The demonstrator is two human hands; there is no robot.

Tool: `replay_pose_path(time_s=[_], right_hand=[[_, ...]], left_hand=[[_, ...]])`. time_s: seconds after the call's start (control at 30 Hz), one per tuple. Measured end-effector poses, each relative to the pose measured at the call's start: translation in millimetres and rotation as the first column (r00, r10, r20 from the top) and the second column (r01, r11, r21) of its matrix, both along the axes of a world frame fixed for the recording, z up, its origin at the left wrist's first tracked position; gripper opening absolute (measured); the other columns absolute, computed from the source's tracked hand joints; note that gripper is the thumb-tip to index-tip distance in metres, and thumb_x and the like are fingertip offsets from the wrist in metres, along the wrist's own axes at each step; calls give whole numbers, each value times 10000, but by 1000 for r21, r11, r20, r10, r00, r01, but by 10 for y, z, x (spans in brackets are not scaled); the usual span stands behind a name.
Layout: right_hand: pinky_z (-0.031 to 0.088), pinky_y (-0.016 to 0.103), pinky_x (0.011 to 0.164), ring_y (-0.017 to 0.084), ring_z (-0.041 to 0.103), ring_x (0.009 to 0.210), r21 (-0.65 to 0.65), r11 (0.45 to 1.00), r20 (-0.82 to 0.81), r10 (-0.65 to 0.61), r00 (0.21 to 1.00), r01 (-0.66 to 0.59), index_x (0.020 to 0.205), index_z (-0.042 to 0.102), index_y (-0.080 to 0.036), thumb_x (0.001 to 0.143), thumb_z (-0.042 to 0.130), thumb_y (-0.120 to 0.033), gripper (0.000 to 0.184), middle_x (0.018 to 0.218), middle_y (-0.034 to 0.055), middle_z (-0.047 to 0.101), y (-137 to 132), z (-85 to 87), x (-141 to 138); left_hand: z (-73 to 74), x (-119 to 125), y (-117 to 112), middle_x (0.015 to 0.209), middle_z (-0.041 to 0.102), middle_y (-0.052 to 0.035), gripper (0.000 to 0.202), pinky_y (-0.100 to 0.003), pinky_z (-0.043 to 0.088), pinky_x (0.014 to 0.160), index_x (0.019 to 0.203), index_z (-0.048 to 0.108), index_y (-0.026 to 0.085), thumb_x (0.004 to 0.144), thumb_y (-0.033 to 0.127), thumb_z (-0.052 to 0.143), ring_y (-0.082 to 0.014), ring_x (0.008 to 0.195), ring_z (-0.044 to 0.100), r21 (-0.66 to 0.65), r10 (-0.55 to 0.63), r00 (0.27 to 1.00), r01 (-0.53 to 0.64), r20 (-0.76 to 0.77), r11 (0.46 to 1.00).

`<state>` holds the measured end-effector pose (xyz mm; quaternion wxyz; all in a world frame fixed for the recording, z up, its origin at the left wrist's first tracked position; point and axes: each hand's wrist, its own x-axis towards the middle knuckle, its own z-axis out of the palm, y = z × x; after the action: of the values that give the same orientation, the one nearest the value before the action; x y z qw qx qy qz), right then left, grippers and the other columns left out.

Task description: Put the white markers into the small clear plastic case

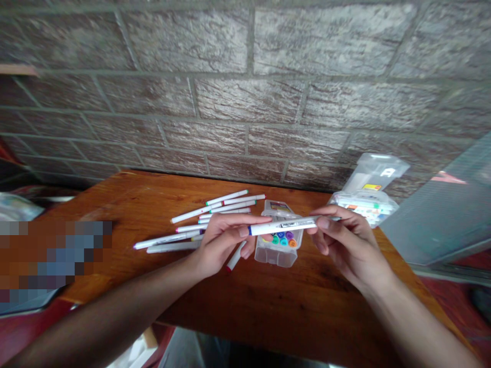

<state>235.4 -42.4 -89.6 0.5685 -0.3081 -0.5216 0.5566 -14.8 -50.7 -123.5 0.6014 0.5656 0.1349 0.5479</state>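
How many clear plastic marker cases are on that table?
2. One clear case sits on the wooden table between the left hand and right hand; the other clear case lies beyond the right hand, near the far corner. Neither looks hidden.

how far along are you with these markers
Already in the clear plastic case: a group of markers, coloured caps up. In hand: one white marker, held by the left hand and right hand. Still out: many loose white markers on the wooden table.
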Motion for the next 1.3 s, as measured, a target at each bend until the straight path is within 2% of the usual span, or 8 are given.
replay_pose_path(time_s=[0.23, 0.47, 0.6, 0.7, 0.83, 1.0, 1.17, 1.3], right_hand=[[428, 194, 387, 77, 531, 408, 14, 1000, -1, -9, 1000, 9, 882, 864, -235, 765, 938, -335, 170, 675, 31, 786, 2, 9, -13], [467, 214, 359, 101, 568, 366, 21, 1000, 36, -10, 999, 9, 854, 854, -227, 759, 947, -345, 178, 665, 47, 799, -9, 3, -25], [483, 229, 341, 117, 583, 356, 33, 999, 55, -9, 998, 8, 864, 843, -227, 781, 934, -360, 181, 678, 44, 804, -7, -44, -7], [485, 232, 344, 123, 593, 366, 25, 1000, 72, -15, 997, 13, 864, 833, -215, 782, 935, -359, 195, 682, 48, 804, -25, -51, -2], [503, 231, 377, 117, 605, 397, 31, 999, 97, -10, 995, 7, 865, 831, -210, 798, 927, -348, 181, 704, 47, 808, -61, -38, -10], [528, 237, 412, 110, 604, 418, 33, 999, 128, -26, 991, 22, 876, 828, -214, 791, 935, -360, 200, 682, 25, 783, -97, -34, -21], [525, 243, 403, 118, 588, 407, 46, 999, 153, -23, 988, 16, 872, 827, -210, 793, 933, -372, 209, 585, -1, 720, -110, -34, -26], [521, 242, 398, 118, 587, 404, 45, 999, 150, -20, 988, 14, 873, 828, -211, 794, 932, -372, 208, 586, 1, 723, -105, -41, -24]], left_hand=[[-3, -6, 1, 975, 835, -150, 320, -255, 426, 540, 1281, 803, 184, 1003, 253, 659, -96, 539, 541, 14, 31, 999, -31, -16, 999], [-52, -16, 20, 866, 816, -114, 300, -226, 421, 493, 1237, 814, 189, 972, 313, 747, -85, 510, 540, 32, 184, 976, -181, -120, 983], [1, 5, -9, 787, 802, -102, 338, -207, 406, 447, 1192, 812, 148, 945, 378, 781, -82, 478, 531, 49, 257, 943, -252, -212, 966], [54, 26, -30, 727, 780, -71, 282, -193, 395, 434, 1125, 816, 137, 940, 348, 784, -82, 481, 541, 101, 308, 923, -292, -230, 951], [90, 49, -28, 779, 805, -68, 187, -183, 457, 473, 1052, 824, 137, 920, 267, 794, -95, 548, 623, 173, 366, 897, -331, -248, 928], [94, 57, -5, 922, 850, -113, 143, -223, 602, 646, 989, 836, 127, 886, 222, 806, -166, 742, 766, 272, 470, 840, -401, -272, 875], [110, 54, 0, 855, 845, -97, 130, -229, 610, 635, 939, 823, 128, 851, 223, 826, -172, 708, 768, 327, 513, 805, -419, -298, 847], [103, 60, 8, 834, 841, -97, 127, -220, 596, 629, 921, 818, 127, 825, 207, 842, -168, 692, 767, 339, 520, 802, -421, -294, 841]])
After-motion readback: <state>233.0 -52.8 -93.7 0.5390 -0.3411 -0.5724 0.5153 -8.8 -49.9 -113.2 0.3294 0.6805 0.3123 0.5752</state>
